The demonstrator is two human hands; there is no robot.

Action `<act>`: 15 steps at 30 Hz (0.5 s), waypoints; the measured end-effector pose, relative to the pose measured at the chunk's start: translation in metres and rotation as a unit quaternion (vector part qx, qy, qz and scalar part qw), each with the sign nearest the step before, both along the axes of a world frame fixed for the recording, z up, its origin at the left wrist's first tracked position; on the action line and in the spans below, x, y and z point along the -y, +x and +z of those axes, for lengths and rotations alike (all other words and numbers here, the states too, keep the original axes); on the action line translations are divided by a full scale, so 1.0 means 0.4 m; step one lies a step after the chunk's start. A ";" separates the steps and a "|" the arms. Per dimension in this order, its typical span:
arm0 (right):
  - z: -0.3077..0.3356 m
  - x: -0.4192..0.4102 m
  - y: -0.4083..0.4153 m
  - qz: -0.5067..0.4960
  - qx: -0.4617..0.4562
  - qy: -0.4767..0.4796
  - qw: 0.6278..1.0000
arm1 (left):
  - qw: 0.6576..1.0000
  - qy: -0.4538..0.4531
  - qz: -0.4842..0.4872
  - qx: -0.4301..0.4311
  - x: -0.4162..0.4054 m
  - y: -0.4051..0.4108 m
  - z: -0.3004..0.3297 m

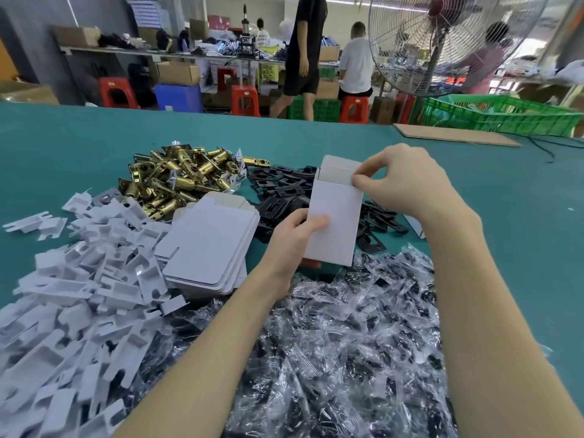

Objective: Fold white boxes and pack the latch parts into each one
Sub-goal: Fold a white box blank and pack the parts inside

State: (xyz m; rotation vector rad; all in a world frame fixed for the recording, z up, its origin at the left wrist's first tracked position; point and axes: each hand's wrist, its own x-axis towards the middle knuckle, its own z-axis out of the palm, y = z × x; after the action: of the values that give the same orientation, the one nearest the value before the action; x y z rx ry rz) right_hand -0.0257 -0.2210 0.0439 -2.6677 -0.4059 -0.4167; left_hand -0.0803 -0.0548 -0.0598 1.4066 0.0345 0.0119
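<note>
I hold a white box [335, 222] upright above the table, its top end open. My left hand [294, 235] grips its lower left side, thumb across the front. At the top right corner my right hand [404, 181] pinches a flap. To the left lies a stack of flat white box blanks [208, 245]. Behind that stack sits a heap of brass latches [177, 178]. Black strike plates [278, 191] are piled behind the box. Clear bags of black parts [347, 343] cover the near table. White card inserts [79, 279] are heaped at the left.
The table has a teal cover [63, 147]. A flat brown cardboard sheet [455, 134] and a green crate [502, 115] lie at the far right. A large fan [442, 42] stands behind. People stand and sit at benches with red stools in the background.
</note>
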 end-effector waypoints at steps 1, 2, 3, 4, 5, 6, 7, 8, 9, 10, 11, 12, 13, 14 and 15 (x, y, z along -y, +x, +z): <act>0.000 0.001 0.001 0.000 -0.007 -0.008 1.000 | 1.000 0.002 0.000 0.000 0.000 0.000 0.000; -0.001 0.001 0.002 0.003 -0.014 -0.016 1.000 | 1.000 0.004 0.001 -0.001 0.000 0.000 0.000; -0.002 0.000 0.002 0.007 -0.021 -0.021 1.000 | 1.000 0.007 0.001 -0.002 0.000 0.000 0.000; -0.002 0.001 0.003 0.011 -0.029 -0.024 0.999 | 1.000 0.009 0.000 -0.003 0.001 -0.001 0.000; -0.002 0.002 0.003 0.016 -0.035 -0.021 0.999 | 1.000 0.010 0.000 -0.003 0.002 0.000 0.001; -0.001 0.005 0.005 0.023 -0.039 -0.009 0.999 | 1.000 0.008 0.000 -0.004 0.002 0.000 0.001; -0.002 0.007 0.005 0.029 -0.040 0.012 0.999 | 1.000 0.005 0.002 -0.006 0.002 0.000 0.002; -0.004 0.009 0.007 0.031 -0.034 0.042 0.998 | 1.000 -0.001 0.006 -0.009 0.001 0.001 0.002; -0.007 0.011 0.009 0.027 -0.021 0.075 0.997 | 1.000 -0.007 0.012 -0.012 0.001 0.002 0.001; -0.013 0.012 0.012 0.015 -0.004 0.109 0.994 | 1.000 -0.013 0.018 -0.016 -0.001 0.004 -0.001; -0.022 0.015 0.017 -0.003 0.012 0.133 0.991 | 0.999 -0.019 0.026 -0.020 -0.002 0.005 -0.003; -0.036 0.019 0.023 -0.021 0.018 0.134 0.991 | 0.999 -0.024 0.036 -0.023 -0.003 0.007 -0.005; -0.054 0.022 0.030 -0.034 0.006 0.107 0.994 | 0.998 -0.030 0.045 -0.026 -0.004 0.009 -0.006; -0.077 0.026 0.038 -0.040 -0.030 0.056 0.997 | 0.998 -0.033 0.054 -0.027 -0.005 0.011 -0.008; -0.103 0.027 0.046 -0.038 -0.082 0.000 0.996 | 0.997 -0.035 0.060 -0.027 -0.004 0.013 -0.008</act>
State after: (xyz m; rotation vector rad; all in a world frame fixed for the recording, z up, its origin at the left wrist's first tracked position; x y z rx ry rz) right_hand -0.0074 -0.2319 0.0025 -2.6977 -0.2565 -0.2177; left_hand -0.0752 -0.0532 -0.0632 1.3333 0.1634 0.0718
